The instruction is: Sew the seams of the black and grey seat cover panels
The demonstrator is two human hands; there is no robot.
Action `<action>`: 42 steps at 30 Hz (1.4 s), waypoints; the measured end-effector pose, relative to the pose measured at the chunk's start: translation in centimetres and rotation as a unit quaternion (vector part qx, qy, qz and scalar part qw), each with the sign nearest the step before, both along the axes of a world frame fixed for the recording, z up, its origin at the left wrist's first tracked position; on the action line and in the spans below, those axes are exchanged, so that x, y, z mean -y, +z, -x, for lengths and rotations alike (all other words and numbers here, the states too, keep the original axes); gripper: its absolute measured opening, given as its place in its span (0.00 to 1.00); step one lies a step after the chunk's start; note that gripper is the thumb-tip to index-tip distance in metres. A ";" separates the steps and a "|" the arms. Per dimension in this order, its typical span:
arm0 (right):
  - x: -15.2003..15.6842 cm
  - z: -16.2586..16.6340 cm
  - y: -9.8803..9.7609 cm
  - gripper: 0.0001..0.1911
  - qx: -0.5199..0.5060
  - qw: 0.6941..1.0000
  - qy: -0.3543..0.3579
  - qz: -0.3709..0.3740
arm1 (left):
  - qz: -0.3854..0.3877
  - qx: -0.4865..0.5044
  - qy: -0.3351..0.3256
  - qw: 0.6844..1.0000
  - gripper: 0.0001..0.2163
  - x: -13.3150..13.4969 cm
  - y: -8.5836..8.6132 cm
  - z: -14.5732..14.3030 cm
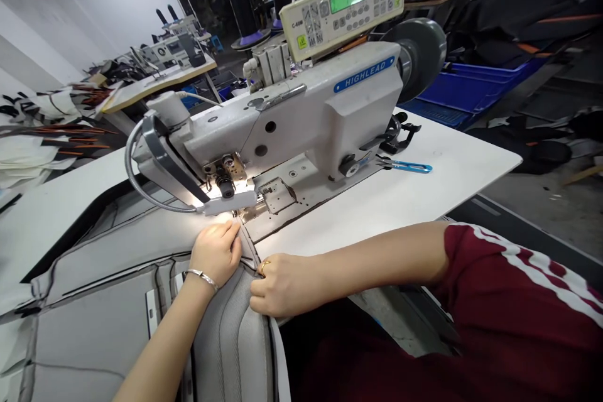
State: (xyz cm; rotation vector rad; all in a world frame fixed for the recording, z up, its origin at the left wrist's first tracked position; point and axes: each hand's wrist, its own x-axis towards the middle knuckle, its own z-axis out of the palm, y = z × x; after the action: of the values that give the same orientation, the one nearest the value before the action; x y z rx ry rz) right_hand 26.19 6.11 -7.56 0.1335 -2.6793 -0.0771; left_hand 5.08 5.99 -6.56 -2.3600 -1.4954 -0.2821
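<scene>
A grey padded fabric cover (pixel 117 301) with dark piping lies over the white sewing table (pixel 424 195) and runs under the needle of a white sewing machine (pixel 306 113). My left hand (pixel 217 252) presses on the fabric just in front of the presser foot (pixel 226 187), fingers curled down onto the seam. My right hand (pixel 277 284) sits beside it to the right, fingers folded and pinching the fabric edge. Both hands nearly touch at the seam. A bracelet is on my left wrist and a ring on my right hand.
A control panel (pixel 343 6) sits atop the machine, with a handwheel (pixel 421 50) at its right end. Blue thread snips (pixel 407 167) lie on the table behind the machine. A blue crate (pixel 471 91) stands at the back right. Stacked fabric pieces (pixel 42 132) and other workstations are at the left.
</scene>
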 end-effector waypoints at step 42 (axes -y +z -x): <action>0.4 -0.1 -2.4 0.12 -0.134 0.989 0.030 0.063 | 0.080 0.126 0.076 0.986 0.19 -2.3 -0.2 3.7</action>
State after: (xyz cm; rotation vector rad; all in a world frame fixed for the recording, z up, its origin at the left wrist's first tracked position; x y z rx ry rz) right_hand 26.27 5.68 -9.93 0.1523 -2.4019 0.0875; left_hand 1.35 8.27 -6.78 -2.3847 -1.8697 -0.4525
